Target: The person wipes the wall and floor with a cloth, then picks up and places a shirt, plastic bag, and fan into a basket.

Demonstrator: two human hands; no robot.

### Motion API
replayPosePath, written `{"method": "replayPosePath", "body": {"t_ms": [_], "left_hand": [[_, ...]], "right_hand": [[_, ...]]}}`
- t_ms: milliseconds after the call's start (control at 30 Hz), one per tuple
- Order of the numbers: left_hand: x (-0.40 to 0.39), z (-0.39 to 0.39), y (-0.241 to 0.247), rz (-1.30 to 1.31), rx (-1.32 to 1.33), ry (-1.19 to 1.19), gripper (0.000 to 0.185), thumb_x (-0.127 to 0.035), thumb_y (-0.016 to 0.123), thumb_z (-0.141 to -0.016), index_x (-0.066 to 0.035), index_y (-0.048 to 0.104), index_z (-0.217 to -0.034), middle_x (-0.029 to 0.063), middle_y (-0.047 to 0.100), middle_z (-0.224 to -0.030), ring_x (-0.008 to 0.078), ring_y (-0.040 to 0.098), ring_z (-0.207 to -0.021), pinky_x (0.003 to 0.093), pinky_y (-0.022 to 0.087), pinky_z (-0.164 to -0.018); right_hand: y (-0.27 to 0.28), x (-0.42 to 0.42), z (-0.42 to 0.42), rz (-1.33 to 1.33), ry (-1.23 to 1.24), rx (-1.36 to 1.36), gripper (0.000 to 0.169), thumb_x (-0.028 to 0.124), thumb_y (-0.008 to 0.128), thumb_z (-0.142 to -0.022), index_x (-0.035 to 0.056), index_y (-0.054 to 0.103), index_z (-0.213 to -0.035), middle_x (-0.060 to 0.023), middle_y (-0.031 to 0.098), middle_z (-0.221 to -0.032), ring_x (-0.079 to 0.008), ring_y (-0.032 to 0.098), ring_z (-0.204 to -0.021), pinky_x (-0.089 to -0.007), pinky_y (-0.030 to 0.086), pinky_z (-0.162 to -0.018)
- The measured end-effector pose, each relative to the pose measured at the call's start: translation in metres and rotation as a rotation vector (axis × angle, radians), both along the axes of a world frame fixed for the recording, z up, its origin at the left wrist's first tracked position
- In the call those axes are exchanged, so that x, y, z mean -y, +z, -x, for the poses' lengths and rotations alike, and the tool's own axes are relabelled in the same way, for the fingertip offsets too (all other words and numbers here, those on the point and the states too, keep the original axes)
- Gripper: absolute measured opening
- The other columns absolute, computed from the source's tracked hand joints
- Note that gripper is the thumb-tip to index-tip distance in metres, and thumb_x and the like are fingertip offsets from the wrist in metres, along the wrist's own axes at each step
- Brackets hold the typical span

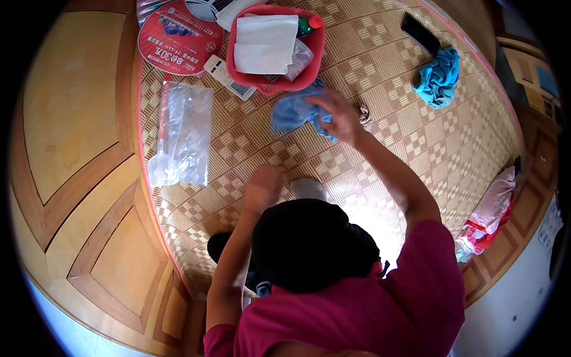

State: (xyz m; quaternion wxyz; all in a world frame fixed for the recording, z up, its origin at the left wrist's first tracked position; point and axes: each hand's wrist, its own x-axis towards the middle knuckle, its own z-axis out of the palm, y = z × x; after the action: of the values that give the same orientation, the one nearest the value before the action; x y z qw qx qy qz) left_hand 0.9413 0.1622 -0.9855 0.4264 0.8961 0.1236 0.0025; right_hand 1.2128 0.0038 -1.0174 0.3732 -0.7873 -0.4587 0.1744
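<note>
A crumpled blue cloth (pixel 292 109) lies on the woven mat, just below a red plastic basket (pixel 320 67). My right hand (pixel 337 114) is over the cloth's right side, fingers bent and blurred; whether it grips the cloth I cannot tell. My left hand (pixel 266 183) is low above the mat, left of a grey sock-covered foot (pixel 308 189); its fingers are blurred. In the basket are folded white paper (pixel 266 44), a green bottle with a red cap (pixel 308 26) and a clear plastic bag (pixel 301 58). A small brown bunched item (pixel 364 115) lies right of my right hand.
A white remote control (pixel 223 76), a red round fan (pixel 178 40) and a clear plastic bag (pixel 187 134) over a fly swatter (pixel 157 167) lie at left. At right are a black phone (pixel 420 33), a teal cloth (pixel 438 80) and piled clothes (pixel 490 209). Wooden panels (pixel 127 263) edge the mat.
</note>
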Motion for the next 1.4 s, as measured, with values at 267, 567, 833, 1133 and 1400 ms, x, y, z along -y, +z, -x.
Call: {"method": "replayPosePath", "body": {"t_ms": [267, 567, 833, 1133, 1400], "left_hand": [[0.091, -0.144, -0.022, -0.132, 0.092, -0.497, 0.073, 0.000, 0.064, -0.085, -0.029, 0.048, -0.150, 0.0181, 0.039, -0.153, 0.0201, 0.064, -0.092, 0.0321, 0.058, -0.068], [0.083, -0.196, -0.080, -0.115, 0.313, -0.430, 0.021, -0.020, 0.061, -0.084, -0.013, 0.066, -0.103, 0.0074, 0.059, -0.104, 0.0301, 0.061, -0.100, 0.0446, 0.051, -0.085], [-0.112, -0.056, 0.001, -0.835, -0.050, 0.077, 0.019, -0.006, 0.065, -0.087, -0.005, 0.066, -0.106, 0.0126, 0.065, -0.100, 0.0325, 0.066, -0.076, 0.0434, 0.055, -0.067], [-0.012, -0.163, -0.038, -0.572, -0.561, -0.140, 0.068, -0.044, 0.087, -0.067, 0.000, 0.058, -0.110, 0.0137, 0.060, -0.105, 0.0270, 0.065, -0.097, 0.0364, 0.060, -0.070], [-0.008, -0.180, -0.062, -0.665, -0.561, -0.199, 0.085, -0.048, 0.092, -0.052, 0.002, 0.059, -0.111, 0.0145, 0.064, -0.104, 0.0282, 0.067, -0.094, 0.0339, 0.060, -0.070]], "right_hand": [[0.085, 0.138, -0.034, -0.680, -1.002, -0.480, 0.045, 0.018, 0.064, -0.095, 0.0062, 0.052, -0.136, -0.0107, 0.055, -0.130, -0.0219, 0.055, -0.118, -0.0407, 0.047, -0.100], [0.009, 0.180, 0.157, 0.297, -0.008, -0.051, 0.051, 0.012, 0.069, -0.077, 0.0122, 0.061, -0.128, -0.0198, 0.056, -0.133, -0.0444, 0.048, -0.130, -0.0541, 0.040, -0.108], [-0.067, 0.052, -0.059, 0.120, 0.347, 0.259, 0.036, 0.028, 0.065, -0.092, 0.0287, 0.066, -0.128, -0.0003, 0.057, -0.142, -0.0250, 0.049, -0.134, -0.0492, 0.043, -0.109], [0.036, -0.066, -0.301, -0.227, -0.355, 0.458, 0.055, 0.000, 0.061, -0.080, 0.0087, 0.056, -0.134, -0.0158, 0.060, -0.123, -0.0367, 0.056, -0.114, -0.0458, 0.046, -0.099], [-0.069, -0.033, -0.274, 0.220, 0.340, 0.228, 0.026, 0.025, 0.052, -0.098, 0.0236, 0.067, -0.121, -0.0029, 0.056, -0.140, -0.0256, 0.053, -0.128, -0.0411, 0.046, -0.105]]}}
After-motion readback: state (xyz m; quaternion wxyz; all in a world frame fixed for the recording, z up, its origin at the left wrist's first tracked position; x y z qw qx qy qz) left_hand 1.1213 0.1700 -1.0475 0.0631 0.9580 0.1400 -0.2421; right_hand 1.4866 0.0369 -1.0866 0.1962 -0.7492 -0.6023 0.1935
